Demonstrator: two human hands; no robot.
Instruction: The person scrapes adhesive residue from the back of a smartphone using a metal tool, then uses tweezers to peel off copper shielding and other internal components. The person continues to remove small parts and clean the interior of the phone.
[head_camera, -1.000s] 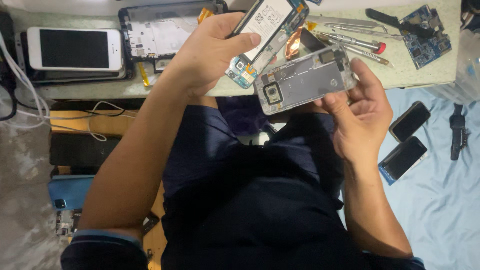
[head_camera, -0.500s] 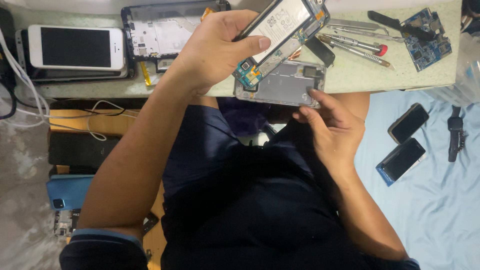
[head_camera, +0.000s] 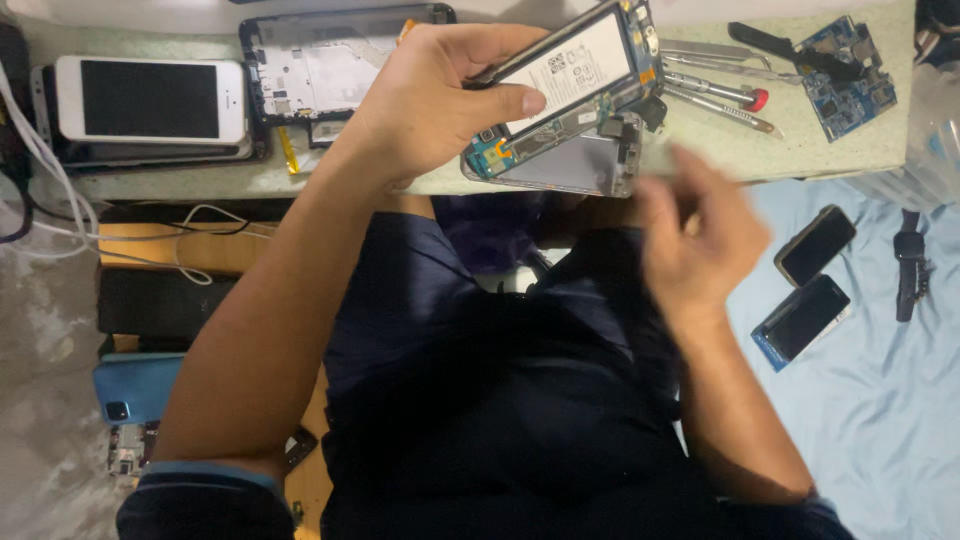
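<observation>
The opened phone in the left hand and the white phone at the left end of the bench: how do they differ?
The opened phone is held tilted above the bench by the left hand; the white phone lies flat on a stack of devices. The opened phone shows its battery and circuit parts; the white phone is closed, with a dark screen facing up. Both are slim rectangles.
</observation>
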